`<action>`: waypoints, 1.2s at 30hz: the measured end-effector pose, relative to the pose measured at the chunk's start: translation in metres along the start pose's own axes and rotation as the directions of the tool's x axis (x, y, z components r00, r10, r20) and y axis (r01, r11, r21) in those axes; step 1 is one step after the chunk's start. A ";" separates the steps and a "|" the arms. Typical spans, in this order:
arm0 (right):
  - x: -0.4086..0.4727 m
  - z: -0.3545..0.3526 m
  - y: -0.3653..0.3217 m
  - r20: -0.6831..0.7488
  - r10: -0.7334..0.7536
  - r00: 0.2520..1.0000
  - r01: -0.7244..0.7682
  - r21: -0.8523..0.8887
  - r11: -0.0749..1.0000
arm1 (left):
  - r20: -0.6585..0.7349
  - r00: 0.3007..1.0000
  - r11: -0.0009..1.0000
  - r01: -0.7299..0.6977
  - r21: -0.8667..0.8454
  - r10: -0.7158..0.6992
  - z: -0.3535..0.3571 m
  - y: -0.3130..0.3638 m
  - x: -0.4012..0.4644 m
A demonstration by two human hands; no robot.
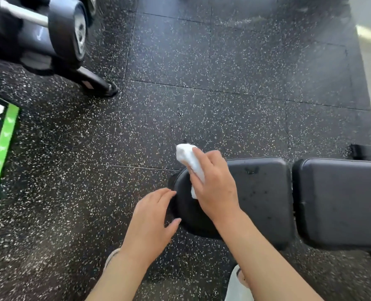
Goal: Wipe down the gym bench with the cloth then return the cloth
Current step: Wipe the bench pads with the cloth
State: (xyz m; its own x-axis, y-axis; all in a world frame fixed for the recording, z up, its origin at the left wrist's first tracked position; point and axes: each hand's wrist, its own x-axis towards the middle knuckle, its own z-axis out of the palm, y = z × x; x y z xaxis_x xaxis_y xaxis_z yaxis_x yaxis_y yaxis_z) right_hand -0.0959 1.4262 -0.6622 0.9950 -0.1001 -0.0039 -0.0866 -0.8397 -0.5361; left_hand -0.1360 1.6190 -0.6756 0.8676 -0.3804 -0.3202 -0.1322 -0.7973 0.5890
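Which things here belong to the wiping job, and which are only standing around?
For the job:
- white cloth, held in the right hand
- bench, its seat end under the cloth
- left hand, touching the seat's edge

Only standing around:
- weight rack at top left
- green-edged mat at the left

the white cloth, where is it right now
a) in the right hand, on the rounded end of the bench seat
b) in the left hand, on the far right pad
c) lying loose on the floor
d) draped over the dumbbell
a: the right hand holds the white cloth against the rounded end of the bench seat, while the left hand rests open at that end's edge.
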 end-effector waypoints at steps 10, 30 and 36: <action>-0.098 0.033 0.011 0.001 -0.167 0.986 0.166 -0.101 0.981 | -0.071 0.997 0.993 0.020 -0.117 -0.029 0.022 -0.015 -0.012; -0.112 0.037 0.027 -0.015 -0.233 0.972 0.229 -0.133 0.964 | -0.220 0.974 0.977 0.003 -0.212 -0.051 0.041 -0.021 -0.015; -0.082 0.029 0.045 -0.054 -0.286 0.957 0.274 -0.165 0.947 | -0.254 0.967 0.976 -0.023 -0.218 -0.034 0.044 -0.021 -0.016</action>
State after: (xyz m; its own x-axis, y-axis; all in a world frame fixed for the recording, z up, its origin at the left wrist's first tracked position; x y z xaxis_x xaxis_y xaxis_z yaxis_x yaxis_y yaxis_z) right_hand -0.1802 1.4122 -0.7107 0.9739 0.1158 0.1951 0.1823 -0.9112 -0.3695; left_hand -0.1683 1.6209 -0.7156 0.9650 -0.2211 -0.1409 -0.0443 -0.6673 0.7435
